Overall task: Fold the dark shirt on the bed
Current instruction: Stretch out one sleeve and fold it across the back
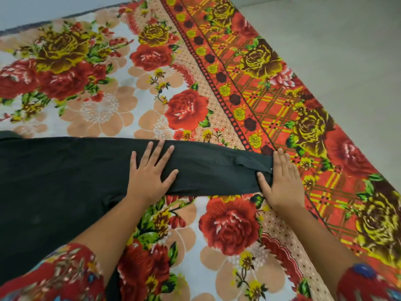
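The dark shirt (pixel 54 181) lies spread on the bed, its body filling the left side. One long sleeve (pixel 212 170) stretches out to the right. My left hand (pixel 152 170) rests flat on the sleeve near the shoulder, fingers spread. My right hand (pixel 282 179) lies at the cuff end, palm down, with its thumb on the dark fabric by a small button and the fingers on the bedspread beside it.
The bed is covered by a floral blanket (pixel 152 94) with red and yellow roses and an orange patterned border on the right. Pale floor (pixel 347 51) shows beyond the bed's right edge. My patterned sleeves sit at the bottom corners.
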